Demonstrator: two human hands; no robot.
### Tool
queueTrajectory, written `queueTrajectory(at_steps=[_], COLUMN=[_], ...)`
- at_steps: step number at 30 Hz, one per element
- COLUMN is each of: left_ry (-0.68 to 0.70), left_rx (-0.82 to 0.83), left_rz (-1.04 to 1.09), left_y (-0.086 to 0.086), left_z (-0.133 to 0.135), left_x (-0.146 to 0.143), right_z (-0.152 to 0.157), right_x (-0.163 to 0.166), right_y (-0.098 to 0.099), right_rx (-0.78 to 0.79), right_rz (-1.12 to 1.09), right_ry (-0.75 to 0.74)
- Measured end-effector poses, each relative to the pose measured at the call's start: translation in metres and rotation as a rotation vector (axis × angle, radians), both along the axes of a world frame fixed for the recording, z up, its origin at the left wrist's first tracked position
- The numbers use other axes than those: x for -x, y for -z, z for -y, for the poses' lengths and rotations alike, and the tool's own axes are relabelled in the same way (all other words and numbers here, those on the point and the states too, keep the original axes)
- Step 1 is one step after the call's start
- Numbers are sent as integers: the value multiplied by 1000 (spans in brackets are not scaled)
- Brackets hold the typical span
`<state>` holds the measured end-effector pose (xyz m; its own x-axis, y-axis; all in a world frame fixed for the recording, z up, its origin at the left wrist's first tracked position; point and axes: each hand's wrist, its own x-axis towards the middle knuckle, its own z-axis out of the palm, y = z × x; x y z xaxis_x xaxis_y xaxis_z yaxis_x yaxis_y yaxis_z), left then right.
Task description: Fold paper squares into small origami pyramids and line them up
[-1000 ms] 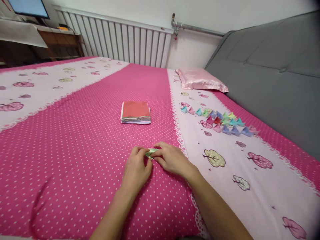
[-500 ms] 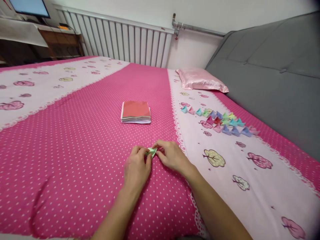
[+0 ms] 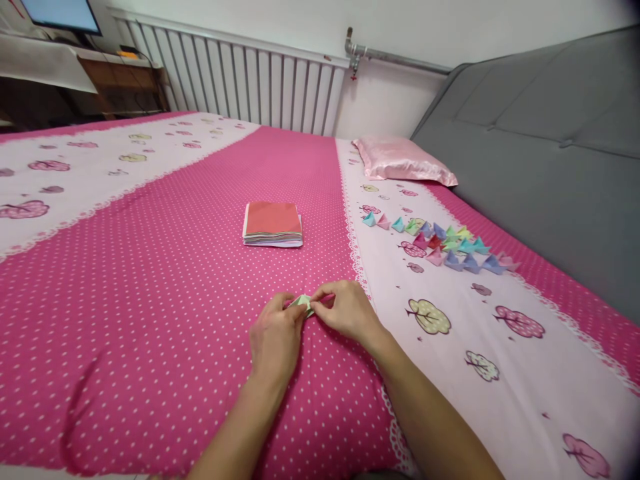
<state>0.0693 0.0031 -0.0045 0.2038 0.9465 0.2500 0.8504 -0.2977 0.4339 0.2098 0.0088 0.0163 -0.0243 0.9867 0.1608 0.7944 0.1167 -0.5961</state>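
A small folded piece of light green paper (image 3: pixel 303 302) is held between my two hands, low over the pink dotted bedspread (image 3: pixel 190 347). My left hand (image 3: pixel 277 331) pinches its left part, with the thumb lying across the front. At its right corner, the thumb and index finger of my right hand (image 3: pixel 345 308) are closed on the paper. Fingers cover much of the piece, so its full shape is hidden. Beyond my hands lies a stack of square paper (image 3: pixel 273 223) with a red sheet on top.
Several small folded paper boats (image 3: pixel 453 247) in mixed colours stand in rows on the right white band. Behind them rests a pink pillow (image 3: pixel 403 160) beside the grey headboard (image 3: pixel 545 153). A white radiator (image 3: pixel 240 77) runs along the wall; a desk with a monitor (image 3: pixel 63 15) is far left.
My left thumb has moved up across the front of the green paper. My right fingertips have closed together at its right corner, and the paper's visible shape has changed.
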Motion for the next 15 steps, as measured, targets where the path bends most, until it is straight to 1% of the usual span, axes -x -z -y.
queueTrajectory(at_steps=[4, 9, 12, 15], left_ry=[-30, -67, -20, 31], left_rx=[-73, -149, -159, -165], left_rz=[10, 47, 173, 326], left_y=[0, 0, 1, 2], left_z=[1, 1, -2, -5], left_x=[0, 0, 1, 3], right_z=[0, 3, 3, 3], right_x=[2, 5, 7, 10], right_y=[1, 2, 2, 2], right_rx=[-6, -23, -12, 16], right_rz=[13, 11, -48, -169], right_ry=[-25, -22, -38, -36])
